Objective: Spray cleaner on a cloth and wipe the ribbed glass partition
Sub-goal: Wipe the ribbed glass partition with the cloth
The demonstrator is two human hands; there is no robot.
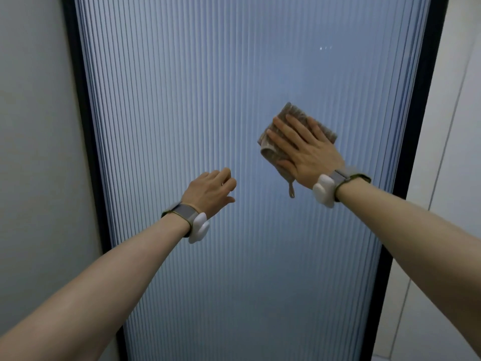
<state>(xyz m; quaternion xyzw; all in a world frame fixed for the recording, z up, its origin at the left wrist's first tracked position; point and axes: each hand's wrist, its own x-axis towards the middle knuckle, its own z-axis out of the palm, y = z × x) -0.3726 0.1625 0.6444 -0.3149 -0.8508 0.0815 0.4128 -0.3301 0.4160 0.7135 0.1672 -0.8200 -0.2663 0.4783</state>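
Observation:
The ribbed glass partition fills the middle of the view, bluish and set in a black frame. My right hand lies flat on a folded brown-grey cloth and presses it against the glass right of centre. A small hanging loop dangles from the cloth below my palm. My left hand hovers lower and to the left, near the glass, fingers loosely curled and holding nothing. Both wrists carry grey bands with white pods. No spray bottle is in view.
The black frame runs down both sides of the glass. A plain grey wall stands to the left, and a pale panelled wall to the right.

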